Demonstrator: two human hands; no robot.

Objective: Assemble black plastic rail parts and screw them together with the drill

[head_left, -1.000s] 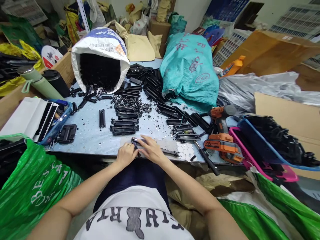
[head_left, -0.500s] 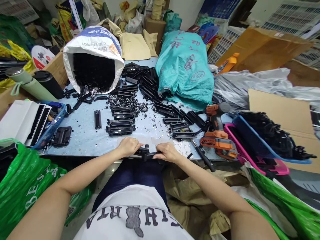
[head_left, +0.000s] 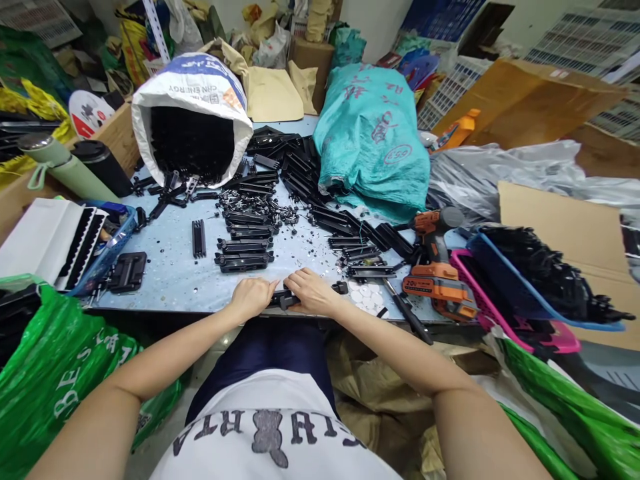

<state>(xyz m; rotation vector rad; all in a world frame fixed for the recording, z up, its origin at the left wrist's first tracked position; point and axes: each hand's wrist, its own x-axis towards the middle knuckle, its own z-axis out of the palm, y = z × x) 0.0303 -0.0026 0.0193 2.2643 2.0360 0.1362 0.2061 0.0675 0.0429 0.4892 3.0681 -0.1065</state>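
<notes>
**Black hinged part (head_left: 287, 301), with surrounding containers**

Left hand (head_left: 251, 298), right hand (head_left: 311, 293) — fingers of both grasping the part at the front edge of the blue table (head_left: 175, 287). Eleven o'clock: white sack (head_left: 195, 83), mouth full of black pieces (head_left: 193, 143). Three o'clock: blue basket (head_left: 547, 309), heaped with black components (head_left: 540, 267).

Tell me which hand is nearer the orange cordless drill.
Right. The right hand, on the black part, is left of the orange drill; the left hand is farther off, on the right hand's far side.
</notes>
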